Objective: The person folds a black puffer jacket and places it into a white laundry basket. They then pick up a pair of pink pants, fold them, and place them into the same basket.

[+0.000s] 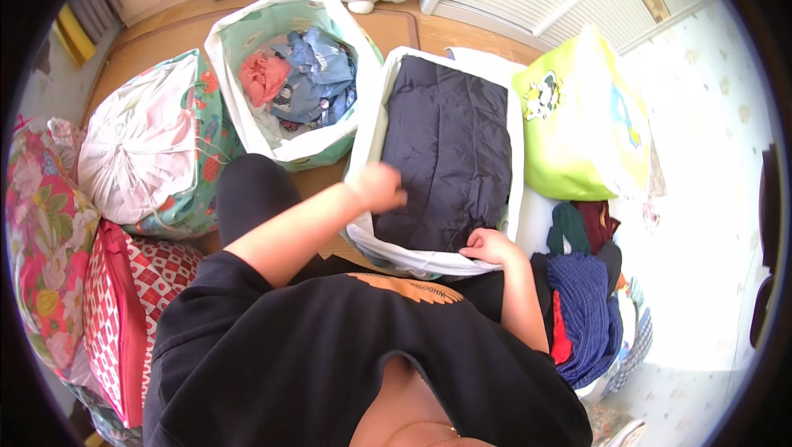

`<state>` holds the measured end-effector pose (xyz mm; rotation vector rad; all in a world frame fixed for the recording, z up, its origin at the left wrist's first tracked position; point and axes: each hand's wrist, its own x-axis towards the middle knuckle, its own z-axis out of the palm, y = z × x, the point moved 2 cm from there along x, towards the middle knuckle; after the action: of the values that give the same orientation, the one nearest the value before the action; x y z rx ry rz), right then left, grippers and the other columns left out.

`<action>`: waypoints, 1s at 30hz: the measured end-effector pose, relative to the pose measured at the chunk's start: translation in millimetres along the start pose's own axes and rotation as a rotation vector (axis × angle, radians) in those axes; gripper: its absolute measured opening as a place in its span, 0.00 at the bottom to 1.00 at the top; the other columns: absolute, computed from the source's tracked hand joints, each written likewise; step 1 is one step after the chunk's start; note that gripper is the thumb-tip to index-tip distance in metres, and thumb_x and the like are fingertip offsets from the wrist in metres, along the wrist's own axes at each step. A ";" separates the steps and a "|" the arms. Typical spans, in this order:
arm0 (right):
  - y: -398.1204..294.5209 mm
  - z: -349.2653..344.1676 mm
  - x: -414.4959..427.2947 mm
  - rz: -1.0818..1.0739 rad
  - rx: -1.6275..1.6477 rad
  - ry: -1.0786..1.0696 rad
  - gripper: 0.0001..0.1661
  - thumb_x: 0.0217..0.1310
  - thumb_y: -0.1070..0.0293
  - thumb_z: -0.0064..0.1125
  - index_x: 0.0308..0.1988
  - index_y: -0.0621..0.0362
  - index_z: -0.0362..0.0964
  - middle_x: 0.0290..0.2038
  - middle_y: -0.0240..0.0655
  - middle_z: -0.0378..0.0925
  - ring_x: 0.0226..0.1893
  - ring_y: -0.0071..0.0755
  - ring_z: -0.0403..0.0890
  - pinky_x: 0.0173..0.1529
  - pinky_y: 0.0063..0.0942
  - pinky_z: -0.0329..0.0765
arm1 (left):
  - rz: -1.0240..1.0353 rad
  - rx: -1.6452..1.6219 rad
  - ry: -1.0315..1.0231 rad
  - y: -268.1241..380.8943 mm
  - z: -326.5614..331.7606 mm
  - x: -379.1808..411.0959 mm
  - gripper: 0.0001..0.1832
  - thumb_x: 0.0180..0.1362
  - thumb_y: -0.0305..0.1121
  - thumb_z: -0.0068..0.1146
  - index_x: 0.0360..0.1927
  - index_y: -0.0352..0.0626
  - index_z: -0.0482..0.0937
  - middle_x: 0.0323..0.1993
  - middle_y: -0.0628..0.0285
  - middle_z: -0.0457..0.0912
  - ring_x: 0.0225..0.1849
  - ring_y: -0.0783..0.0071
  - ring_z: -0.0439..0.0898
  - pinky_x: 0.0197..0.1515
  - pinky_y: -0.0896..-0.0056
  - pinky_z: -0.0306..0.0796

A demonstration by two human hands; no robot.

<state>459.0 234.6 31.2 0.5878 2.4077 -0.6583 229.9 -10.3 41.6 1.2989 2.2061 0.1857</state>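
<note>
A dark quilted puffer garment (442, 150), folded flat, fills the white-lined storage bag (515, 199) in front of me. Over its left edge is my left hand (377, 187), blurred and with fingers curled; whether it grips anything is not visible. My right hand (492, 246) touches the garment's near right corner beside the bag's rim, its fingers bent. Whether those fingertips pinch the fabric cannot be made out.
Left of the bag stands an open green storage bag (216, 45) holding blue and coral clothes (315, 69). Farther left are a drawstring bag (142, 144), a red checked bag (111, 317) and a floral bundle (49, 249). A lime bag (572, 131) and piled clothes (581, 311) lie right.
</note>
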 end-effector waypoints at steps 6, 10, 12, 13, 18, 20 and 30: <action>-107.8 -99.9 46.7 -0.231 0.046 0.557 0.21 0.58 0.53 0.69 0.39 0.60 0.77 0.35 0.44 0.83 0.37 0.47 0.83 0.43 0.38 0.79 | -0.534 -0.317 0.328 -78.5 -31.4 36.4 0.36 0.58 0.61 0.61 0.53 0.35 0.76 0.48 0.49 0.84 0.53 0.54 0.83 0.55 0.57 0.76; -184.0 -134.4 135.8 -0.405 -0.248 1.071 0.35 0.59 0.43 0.64 0.59 0.51 0.73 0.64 0.46 0.70 0.66 0.53 0.66 0.69 0.53 0.58 | -0.503 -0.438 0.378 -87.2 -23.3 68.0 0.21 0.57 0.44 0.57 0.46 0.39 0.85 0.47 0.48 0.85 0.51 0.51 0.84 0.55 0.57 0.76; -196.9 -136.4 189.5 -0.334 -0.270 1.088 0.40 0.63 0.40 0.58 0.68 0.45 0.64 0.71 0.47 0.59 0.72 0.58 0.56 0.71 0.65 0.48 | -0.475 -0.502 0.374 -72.2 -38.6 65.2 0.16 0.55 0.34 0.52 0.41 0.38 0.87 0.43 0.47 0.86 0.48 0.50 0.85 0.52 0.56 0.78; -201.3 -134.0 214.3 -0.306 -0.271 1.101 0.41 0.64 0.38 0.56 0.70 0.43 0.60 0.73 0.47 0.56 0.73 0.59 0.52 0.71 0.68 0.45 | -0.415 -0.488 0.353 -66.7 -43.3 64.4 0.18 0.56 0.37 0.49 0.43 0.38 0.84 0.42 0.46 0.85 0.48 0.48 0.84 0.53 0.54 0.76; -149.4 -75.9 316.0 0.008 -0.275 0.903 0.52 0.63 0.44 0.55 0.77 0.38 0.38 0.78 0.39 0.43 0.77 0.52 0.44 0.71 0.70 0.38 | -0.270 -0.421 0.307 -36.8 -57.2 51.1 0.17 0.56 0.38 0.50 0.36 0.37 0.85 0.37 0.45 0.86 0.42 0.49 0.85 0.49 0.52 0.78; -144.5 -73.4 333.4 0.009 -0.300 0.875 0.52 0.63 0.45 0.56 0.77 0.39 0.38 0.78 0.39 0.43 0.77 0.52 0.44 0.71 0.71 0.38 | -0.281 -0.442 0.255 -39.6 -61.9 55.3 0.17 0.55 0.38 0.50 0.35 0.37 0.86 0.37 0.45 0.86 0.41 0.49 0.85 0.48 0.53 0.78; -121.6 -149.7 254.0 0.088 -0.266 1.381 0.33 0.67 0.41 0.53 0.62 0.48 0.70 0.67 0.40 0.67 0.70 0.54 0.60 0.70 0.63 0.50 | -0.369 -0.467 0.234 -49.7 -70.5 75.3 0.17 0.54 0.39 0.53 0.34 0.35 0.86 0.36 0.45 0.86 0.42 0.48 0.85 0.47 0.53 0.77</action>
<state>145.0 289.4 19.5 1.2996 3.5461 0.2947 126.7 38.5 50.6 0.6329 2.3569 0.6899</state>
